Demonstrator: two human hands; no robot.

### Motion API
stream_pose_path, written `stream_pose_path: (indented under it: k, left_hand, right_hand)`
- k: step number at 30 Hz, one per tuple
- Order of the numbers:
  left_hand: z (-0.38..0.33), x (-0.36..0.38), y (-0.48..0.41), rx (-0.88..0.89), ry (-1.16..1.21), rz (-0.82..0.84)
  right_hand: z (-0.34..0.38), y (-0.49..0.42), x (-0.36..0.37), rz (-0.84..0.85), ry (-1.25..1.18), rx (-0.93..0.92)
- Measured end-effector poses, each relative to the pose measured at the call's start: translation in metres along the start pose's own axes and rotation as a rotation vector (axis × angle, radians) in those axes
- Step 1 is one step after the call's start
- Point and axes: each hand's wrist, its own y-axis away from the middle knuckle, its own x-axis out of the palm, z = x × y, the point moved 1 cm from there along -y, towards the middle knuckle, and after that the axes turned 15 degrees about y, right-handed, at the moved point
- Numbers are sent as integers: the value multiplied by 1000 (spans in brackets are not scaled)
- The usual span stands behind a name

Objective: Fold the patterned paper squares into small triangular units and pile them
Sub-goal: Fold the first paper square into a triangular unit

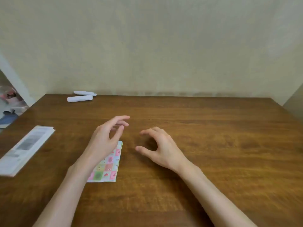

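Note:
A small stack of patterned paper squares (110,166), checked in pink, green and yellow, lies flat on the wooden table (213,145) near its middle. My left hand (106,138) hovers over the stack's upper left part and hides it; the fingers are relaxed and spread, holding nothing. My right hand (157,148) hovers over bare wood just to the right of the stack, fingers loosely curved, thumb apart, also holding nothing. No folded triangular units are visible.
A folded printed leaflet (24,151) lies at the table's left edge. Two white rolled papers (81,96) sit at the far left by the wall. Clutter (9,104) shows beyond the left edge. A beige wall bounds the far side.

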Motion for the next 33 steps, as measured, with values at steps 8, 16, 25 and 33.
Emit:
stream_pose_path:
  k: [8,16,25,33]
  left_hand:
    - [4,-20,1,-8,21,-82]
    - [7,-27,1,48,-30,-206]
    - [1,-28,1,21,5,-200]
    - [-33,-7,3,-125,354,-96]
  right_hand:
    - [35,-24,30,-3,91,-55]
    - [51,-36,51,21,142,-44]
    - [56,-37,36,22,-340,50]
    - [16,-21,-16,102,-788,292]
